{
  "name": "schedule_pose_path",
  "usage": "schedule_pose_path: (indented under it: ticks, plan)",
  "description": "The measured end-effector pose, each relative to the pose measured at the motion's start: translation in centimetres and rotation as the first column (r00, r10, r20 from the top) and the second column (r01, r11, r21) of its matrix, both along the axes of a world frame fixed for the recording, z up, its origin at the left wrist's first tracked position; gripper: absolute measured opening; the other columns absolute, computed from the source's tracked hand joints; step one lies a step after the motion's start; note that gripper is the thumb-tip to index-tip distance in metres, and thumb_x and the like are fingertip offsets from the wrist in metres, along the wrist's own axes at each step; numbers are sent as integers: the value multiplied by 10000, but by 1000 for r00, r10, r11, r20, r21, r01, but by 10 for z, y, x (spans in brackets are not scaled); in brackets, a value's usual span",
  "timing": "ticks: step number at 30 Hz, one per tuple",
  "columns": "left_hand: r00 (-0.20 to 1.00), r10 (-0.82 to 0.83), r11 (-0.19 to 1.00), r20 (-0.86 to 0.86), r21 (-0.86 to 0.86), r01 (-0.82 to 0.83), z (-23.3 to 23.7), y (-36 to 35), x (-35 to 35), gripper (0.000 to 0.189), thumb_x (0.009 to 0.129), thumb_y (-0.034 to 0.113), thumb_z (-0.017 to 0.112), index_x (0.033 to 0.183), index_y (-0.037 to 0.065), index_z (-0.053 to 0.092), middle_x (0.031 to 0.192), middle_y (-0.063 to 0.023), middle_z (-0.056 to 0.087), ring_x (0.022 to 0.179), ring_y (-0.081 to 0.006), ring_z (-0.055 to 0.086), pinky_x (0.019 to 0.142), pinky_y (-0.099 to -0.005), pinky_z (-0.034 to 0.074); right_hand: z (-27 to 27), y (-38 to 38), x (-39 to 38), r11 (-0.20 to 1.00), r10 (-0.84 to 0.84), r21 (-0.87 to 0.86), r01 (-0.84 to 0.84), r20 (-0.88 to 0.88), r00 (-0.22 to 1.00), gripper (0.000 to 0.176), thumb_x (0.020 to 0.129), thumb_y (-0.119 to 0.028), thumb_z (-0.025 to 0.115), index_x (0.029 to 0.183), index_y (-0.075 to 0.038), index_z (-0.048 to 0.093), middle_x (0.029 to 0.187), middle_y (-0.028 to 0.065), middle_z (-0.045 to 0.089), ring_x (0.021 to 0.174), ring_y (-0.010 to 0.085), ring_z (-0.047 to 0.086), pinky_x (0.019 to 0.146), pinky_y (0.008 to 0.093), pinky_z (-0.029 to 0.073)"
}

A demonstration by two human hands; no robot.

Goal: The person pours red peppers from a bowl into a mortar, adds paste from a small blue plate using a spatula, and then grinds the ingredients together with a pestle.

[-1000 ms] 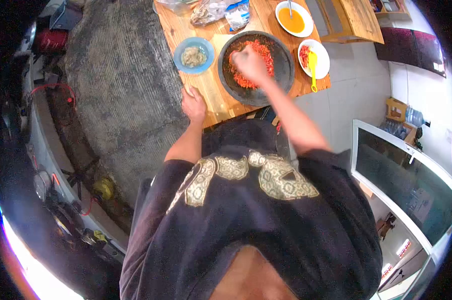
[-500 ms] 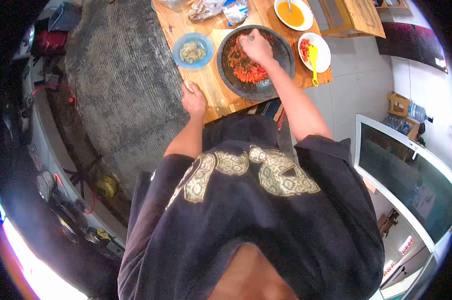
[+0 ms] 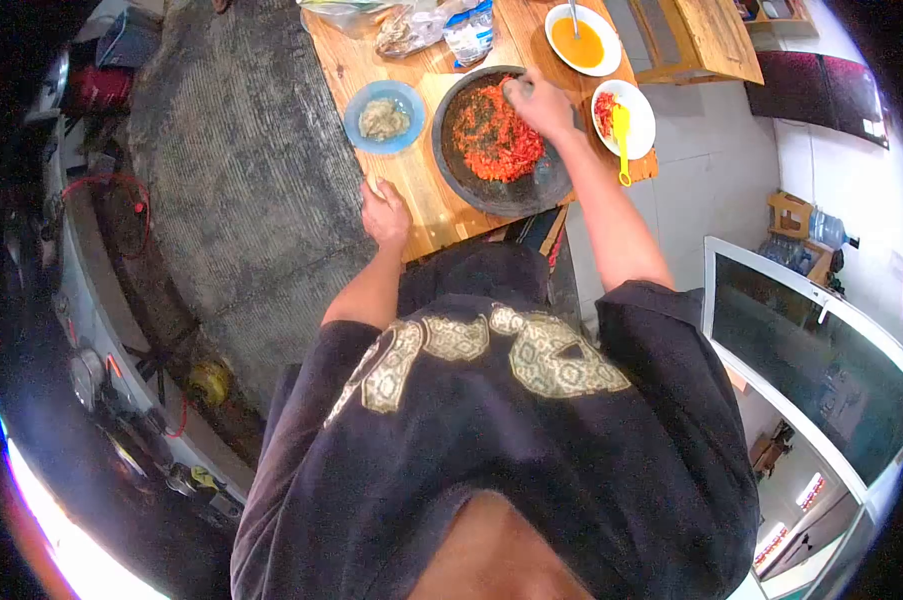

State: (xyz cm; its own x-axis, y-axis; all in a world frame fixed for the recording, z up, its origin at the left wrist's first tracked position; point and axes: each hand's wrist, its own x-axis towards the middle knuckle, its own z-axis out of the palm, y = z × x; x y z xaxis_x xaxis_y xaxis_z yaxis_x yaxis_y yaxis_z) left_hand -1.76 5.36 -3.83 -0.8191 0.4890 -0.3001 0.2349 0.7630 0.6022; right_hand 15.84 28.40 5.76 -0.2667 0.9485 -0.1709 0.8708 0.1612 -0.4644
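A wide, dark stone mortar [image 3: 451, 185] sits near the front of the wooden table and holds crushed red chili paste [image 3: 496, 140]. Inside its upper right side, my right hand [image 3: 543, 108] is closed around a greyish stone pestle, mostly hidden by the fingers. My left hand [image 3: 385, 212] grips the table's left edge near the front corner, thumb on top. Just above that hand stands a blue bowl [image 3: 355, 128] with a pale, wet-looking food [image 3: 383, 120] in it.
To the mortar's right is a white bowl [image 3: 639, 125] with red pieces and a yellow spoon [image 3: 622, 145]. Behind it stands a white bowl of orange liquid [image 3: 577, 45] with a spoon. Plastic bags [image 3: 411, 28] lie at the back. A glass-paned door [image 3: 801, 320] stands at the right.
My right hand has moved right and a little down, from the mortar's upper middle to its upper right. The red paste is more exposed. My left hand stays on the table edge.
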Motion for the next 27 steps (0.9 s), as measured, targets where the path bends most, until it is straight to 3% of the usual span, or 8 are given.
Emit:
schedule_pose_path:
  ticks: [3,9,13,14,17,21,25,27]
  plan:
    - [998,-14,998,56,-53,17,10,-2,1,532,938,444,352,1292,55,437,978,-313,610,913,-492,576,806,-538,436,6,-12,4,952,234,-210,-221,38,972,426,828,-459,551,1084,-119,535,1003,242,641,981,384,612,846,460,469]
    - [1000,0,999,27,-46,1,-5,-3,-1,529,939,447,348,1266,42,446,992,-314,608,916,-493,575,809,-540,433,-2,12,5,989,-76,-130,71,-28,997,587,788,-532,609,1073,-23,545,1013,244,641,1002,353,613,868,422,459]
    - [999,-3,998,33,-63,5,0,-2,0,526,938,445,350,1256,38,449,1000,-310,608,921,-490,576,815,-541,430,1,17,-9,926,89,-362,-109,-72,993,634,789,-539,612,1090,13,530,1002,267,636,976,371,608,874,402,453]
    - [999,-3,998,43,-66,5,2,-1,0,523,938,443,353,1255,38,450,1003,-309,609,922,-490,576,815,-541,430,1,22,-12,887,148,-435,-156,-54,988,648,801,-515,609,1150,16,479,925,257,649,866,343,638,780,388,485]
    - [1000,0,998,26,-60,2,4,-1,0,507,938,432,361,1249,41,452,1005,-305,611,923,-488,576,806,-539,435,32,21,-30,812,126,-572,-114,-19,992,457,828,-435,620,939,-14,481,642,85,588,557,174,590,472,326,445]
    - [1000,-11,1000,17,-21,12,3,-2,-1,485,938,424,364,1221,43,462,1003,-307,609,902,-492,580,790,-544,438,20,24,-42,865,276,-477,-159,186,943,402,843,-404,606,937,-36,472,636,95,589,553,178,597,483,341,466]
    - [1000,-10,1000,11,-22,11,-2,-2,0,469,936,421,367,1192,42,473,974,-309,612,872,-495,585,769,-553,439,4,-10,-33,955,295,-39,-294,243,924,469,880,-451,503,1129,-54,511,856,211,664,828,384,650,724,516,503]
    - [1000,-12,1000,10,-22,12,0,-3,-1,465,934,419,370,1180,40,478,952,-308,616,860,-495,588,758,-555,439,10,-43,-25,958,281,-13,-288,265,922,399,892,-421,505,1144,-111,511,853,217,662,824,383,651,720,519,506]
